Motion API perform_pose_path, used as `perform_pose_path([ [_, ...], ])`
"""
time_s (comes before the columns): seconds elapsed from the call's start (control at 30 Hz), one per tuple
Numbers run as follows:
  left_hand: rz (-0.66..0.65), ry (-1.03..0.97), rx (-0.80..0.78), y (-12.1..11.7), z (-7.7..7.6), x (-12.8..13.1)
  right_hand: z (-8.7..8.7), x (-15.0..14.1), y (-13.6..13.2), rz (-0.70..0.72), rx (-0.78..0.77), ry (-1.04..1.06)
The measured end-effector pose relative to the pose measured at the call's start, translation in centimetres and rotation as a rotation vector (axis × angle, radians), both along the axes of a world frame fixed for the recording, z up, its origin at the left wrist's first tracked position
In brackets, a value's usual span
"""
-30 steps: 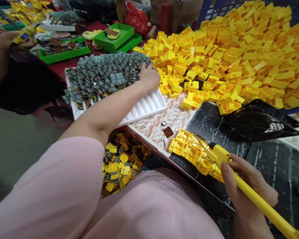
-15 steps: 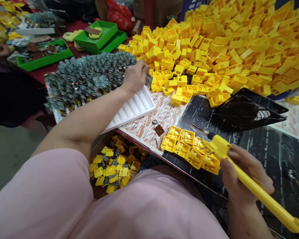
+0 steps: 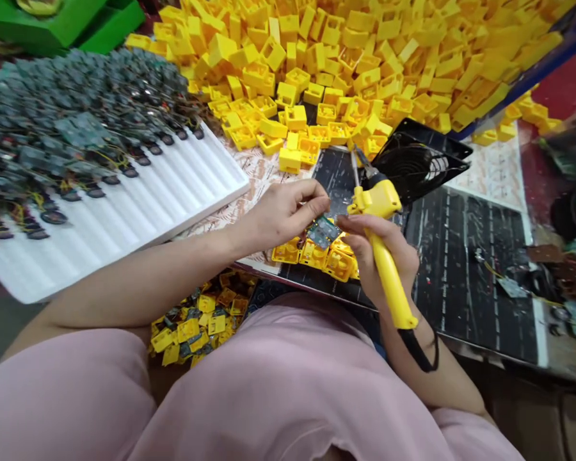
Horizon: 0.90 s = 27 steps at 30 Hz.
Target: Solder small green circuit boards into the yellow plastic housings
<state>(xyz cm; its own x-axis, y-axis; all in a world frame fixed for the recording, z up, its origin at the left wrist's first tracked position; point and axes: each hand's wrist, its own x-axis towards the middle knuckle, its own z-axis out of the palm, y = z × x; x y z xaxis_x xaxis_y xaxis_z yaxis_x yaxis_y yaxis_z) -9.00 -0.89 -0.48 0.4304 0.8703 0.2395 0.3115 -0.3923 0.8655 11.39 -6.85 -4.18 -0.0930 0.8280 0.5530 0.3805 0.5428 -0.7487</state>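
My left hand (image 3: 292, 208) pinches a small circuit board (image 3: 323, 232) above a row of open yellow plastic housings (image 3: 313, 254) by the table edge. Wrapped in my right hand (image 3: 386, 246) is a yellow soldering iron (image 3: 383, 256), its metal tip pointing up and away from me and its black cord trailing over the wrist. The right thumb and fingertips come close to the board's right edge; I cannot tell whether they touch it. To the left, a white ridged foam tray (image 3: 139, 230) carries many circuit boards (image 3: 81, 131) with wires and round black parts.
A large heap of yellow housings (image 3: 345, 57) covers the back of the table. A black fan (image 3: 420, 157) leans behind the iron. Below the edge, a box holds yellow parts (image 3: 196, 326). Green trays (image 3: 72, 25) stand at back left; loose wired boards (image 3: 512, 286) lie right.
My left hand has moved from the foam tray to above the housings with a circuit board. My right hand has brought the soldering iron inward and turned it upward. The view has swung right.
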Motion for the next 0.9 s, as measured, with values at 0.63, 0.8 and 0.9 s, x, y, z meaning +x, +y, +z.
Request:
perform_pose_path([
  [0.63, 0.112, -0.045, 0.612, -5.8, -4.2, 2.3, 1.1, 0.1, -1.6, -0.076, -0.020, 0.233],
  [0.8, 0.163, -0.284, 0.336, -4.6, -3.6, 2.8, 0.7, -0.2, -2.1, -0.108, 0.012, 0.153],
  [0.9, 0.141, -0.399, 0.079, -4.6, -3.7, 2.9, 0.8, -0.2, -2.1, -0.125, 0.088, 0.084],
])
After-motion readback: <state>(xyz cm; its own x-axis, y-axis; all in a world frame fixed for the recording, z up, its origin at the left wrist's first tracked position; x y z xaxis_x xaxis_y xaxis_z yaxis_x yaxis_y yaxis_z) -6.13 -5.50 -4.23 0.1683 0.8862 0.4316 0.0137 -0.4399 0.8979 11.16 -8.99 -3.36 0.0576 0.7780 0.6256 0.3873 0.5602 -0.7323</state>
